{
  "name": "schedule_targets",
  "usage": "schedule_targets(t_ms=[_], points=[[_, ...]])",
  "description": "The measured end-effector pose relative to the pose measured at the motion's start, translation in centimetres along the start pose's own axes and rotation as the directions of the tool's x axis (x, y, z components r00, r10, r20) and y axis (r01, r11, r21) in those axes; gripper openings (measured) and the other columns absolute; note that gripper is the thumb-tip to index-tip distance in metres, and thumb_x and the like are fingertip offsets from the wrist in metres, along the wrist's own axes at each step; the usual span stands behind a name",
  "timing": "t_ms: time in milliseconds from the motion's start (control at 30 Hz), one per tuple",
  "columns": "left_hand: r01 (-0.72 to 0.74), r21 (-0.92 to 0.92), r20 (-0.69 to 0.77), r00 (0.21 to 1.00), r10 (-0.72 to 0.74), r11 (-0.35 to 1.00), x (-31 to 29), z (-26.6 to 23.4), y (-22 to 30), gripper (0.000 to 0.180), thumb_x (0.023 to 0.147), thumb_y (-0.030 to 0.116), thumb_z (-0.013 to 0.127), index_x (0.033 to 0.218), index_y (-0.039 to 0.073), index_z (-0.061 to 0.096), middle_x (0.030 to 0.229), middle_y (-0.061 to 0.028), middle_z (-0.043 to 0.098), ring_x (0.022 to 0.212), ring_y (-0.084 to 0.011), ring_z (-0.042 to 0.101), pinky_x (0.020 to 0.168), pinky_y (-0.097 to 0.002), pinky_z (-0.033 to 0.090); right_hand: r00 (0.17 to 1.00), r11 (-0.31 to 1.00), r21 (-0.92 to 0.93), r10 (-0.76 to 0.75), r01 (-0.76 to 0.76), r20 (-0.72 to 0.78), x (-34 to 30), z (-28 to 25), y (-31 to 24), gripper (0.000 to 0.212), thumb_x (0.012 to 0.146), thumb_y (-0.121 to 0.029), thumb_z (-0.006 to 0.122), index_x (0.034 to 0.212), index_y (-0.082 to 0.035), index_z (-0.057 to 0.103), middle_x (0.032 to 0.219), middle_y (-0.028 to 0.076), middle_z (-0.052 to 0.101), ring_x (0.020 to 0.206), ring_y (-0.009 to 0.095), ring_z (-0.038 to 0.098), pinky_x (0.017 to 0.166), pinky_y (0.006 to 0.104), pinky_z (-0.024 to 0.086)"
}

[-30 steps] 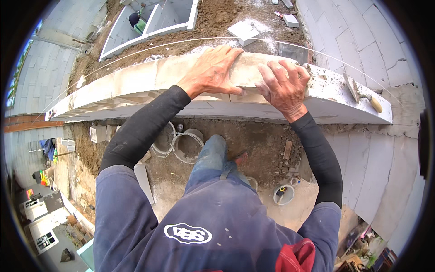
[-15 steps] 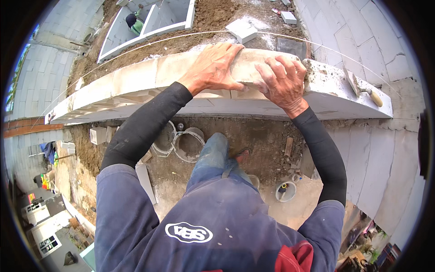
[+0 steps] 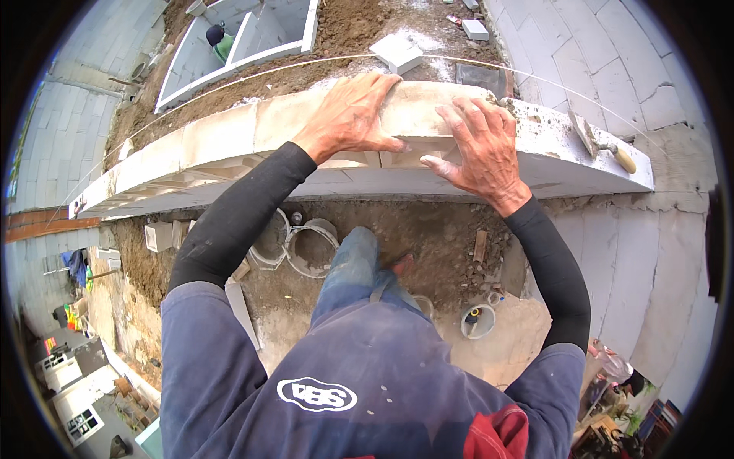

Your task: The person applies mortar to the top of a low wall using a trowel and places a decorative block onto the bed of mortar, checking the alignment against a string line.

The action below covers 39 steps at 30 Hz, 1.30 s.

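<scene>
A row of beige blocks with recessed near sides runs along the top of a low, pale wall [image 3: 566, 181]. My left hand [image 3: 353, 116] grips the beige block [image 3: 425, 99] near the row's right end, fingers across the top and thumb at its near edge. My right hand [image 3: 485, 153] is at the same block's right part, with fingertips over the top edge and thumb spread away. Its fingers are apart. Right of the block, rough mortar marks the wall top, where a trowel [image 3: 604, 147] with a wooden handle lies.
A taut string [image 3: 535, 73] crosses just beyond the wall. Behind it, a person [image 3: 222, 43] is inside a walled pit [image 3: 312, 29], and white blocks [image 3: 397, 53] lie on soil. Below me are round buckets [image 3: 313, 249] and a smaller bucket [image 3: 479, 321] holding a tool.
My right hand has shifted slightly right and down along the block, its thumb now spread out from the fingers. My left hand keeps its place on the block. The view has shifted a little.
</scene>
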<state>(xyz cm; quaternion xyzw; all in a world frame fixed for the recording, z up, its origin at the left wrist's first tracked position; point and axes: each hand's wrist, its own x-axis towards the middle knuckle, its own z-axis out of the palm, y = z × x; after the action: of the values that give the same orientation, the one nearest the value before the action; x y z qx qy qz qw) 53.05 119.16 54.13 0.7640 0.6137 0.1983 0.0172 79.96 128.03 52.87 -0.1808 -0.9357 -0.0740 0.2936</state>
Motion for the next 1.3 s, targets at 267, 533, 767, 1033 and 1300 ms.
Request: schedule_targets(t_ms=[267, 533, 767, 1033, 1300], points=[[0.01, 0.081, 0.113, 0.993, -0.019, 0.997, 0.5, -0.2, 0.4, 0.108, 0.065, 0.053, 0.084, 0.148, -0.003, 0.045, 0.128, -0.0225, 0.059, 0.122, -0.0381, 0.057, 0.104, -0.0477, 0.041, 0.922, 0.997, -0.08, 0.04, -0.01, 0.386, -0.2, -1.0, 4.8, 0.106, 0.074, -0.045, 0.092, 0.164, -0.035, 0.034, 0.162, 0.018, 0.039, 0.145, 0.042, 0.043, 0.123, 0.0603, 0.03], [0.03, 0.222, 0.171, 0.983, -0.069, 0.975, 0.8, -0.3, 0.9, 0.11, 0.065, 0.052, 0.082, 0.15, -0.005, 0.042, 0.128, -0.0232, 0.059, 0.123, -0.0392, 0.056, 0.11, -0.0483, 0.04, 0.961, 0.995, -0.093, 0.066, -0.042, 0.27, -1.1, -2.4, 5.4, 0.097, 0.086, -0.062, 0.077, 0.165, -0.029, 0.031, 0.165, 0.019, 0.038, 0.153, 0.044, 0.035, 0.126, 0.0634, 0.026], [0.045, 0.227, 0.161, 0.983, -0.083, 0.973, 1.0, 0.2, 1.2, 0.11, 0.065, 0.049, 0.081, 0.152, -0.004, 0.041, 0.128, -0.0205, 0.058, 0.126, -0.0368, 0.055, 0.111, -0.0494, 0.04, 0.975, 0.937, -0.273, 0.224, -0.217, -0.005, -7.4, -10.6, 18.6, 0.06, 0.099, -0.05, 0.065, 0.15, -0.02, 0.057, 0.149, 0.013, 0.059, 0.141, 0.034, 0.053, 0.115, 0.0496, 0.043], [0.077, 0.212, 0.251, 0.959, -0.131, 0.974, 1.5, -0.4, 1.5, 0.12, 0.057, 0.043, 0.089, 0.155, -0.001, 0.037, 0.137, -0.0207, 0.055, 0.133, -0.0382, 0.052, 0.113, -0.0514, 0.037, 0.707, 0.832, -0.371, 0.549, -0.412, 0.446, -12.6, -13.3, 26.2, 0.058, 0.103, -0.055, 0.059, 0.143, -0.013, 0.061, 0.145, 0.018, 0.061, 0.138, 0.036, 0.055, 0.114, 0.0499, 0.043], [0.082, 0.194, 0.36, 0.921, -0.149, 0.978, 2.5, -1.3, -0.7, 0.134, 0.049, 0.044, 0.097, 0.158, 0.001, 0.033, 0.146, -0.0212, 0.052, 0.14, -0.0415, 0.048, 0.119, -0.0605, 0.032, 0.918, 0.864, -0.324, 0.395, -0.386, -0.041, -15.3, -16.3, 16.0, 0.034, 0.108, -0.035, 0.059, 0.129, -0.008, 0.065, 0.11, 0.011, 0.074, 0.096, 0.032, 0.07, 0.083, 0.0417, 0.055]])
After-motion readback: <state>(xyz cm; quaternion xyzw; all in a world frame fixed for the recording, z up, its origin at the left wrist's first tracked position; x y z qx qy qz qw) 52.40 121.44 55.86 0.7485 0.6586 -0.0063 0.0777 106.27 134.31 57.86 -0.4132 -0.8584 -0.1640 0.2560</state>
